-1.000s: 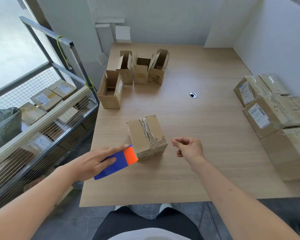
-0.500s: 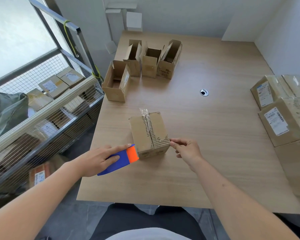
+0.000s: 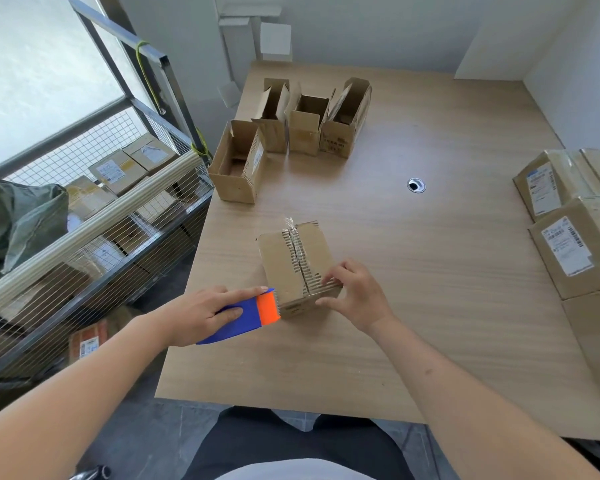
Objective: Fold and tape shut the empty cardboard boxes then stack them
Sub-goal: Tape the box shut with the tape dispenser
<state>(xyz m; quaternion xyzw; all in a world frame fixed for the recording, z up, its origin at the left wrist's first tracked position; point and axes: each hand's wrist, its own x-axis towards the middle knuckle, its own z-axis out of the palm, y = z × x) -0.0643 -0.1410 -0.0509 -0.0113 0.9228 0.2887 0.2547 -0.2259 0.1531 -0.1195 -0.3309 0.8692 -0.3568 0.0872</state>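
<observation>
- Nearest, the left hand (image 3: 201, 311) is gripping a blue and orange tape dispenser (image 3: 248, 317), forefinger lying straight along its top, the orange head sitting just beside the near left corner of the folded box (image 3: 297, 263). If the tape is dragging while the hand is pulling away, the light, empty box is likely sliding or tipping with it.
- Beside it, the right hand (image 3: 355, 294) is pressing on the box's near right corner, fingertips curled over the top edge and thumb against the side (whether it is pinching a tape end, I cannot tell). Should that hold be loosening, the flaps are at risk of springing open along the centre seam.
- Further along the top, a clear strip of tape (image 3: 293, 233) is lying down the seam and sticking up crumpled at the far edge; left loose, it is probably peeling back rather than sealing.
- Beyond, four open boxes (image 3: 293, 128) are waiting at the far left of the table (image 3: 430, 271), well apart from the hands.
- Rightward, sealed labelled parcels (image 3: 568, 244) are crowding the table edge, so stacking room there is looking tight.
</observation>
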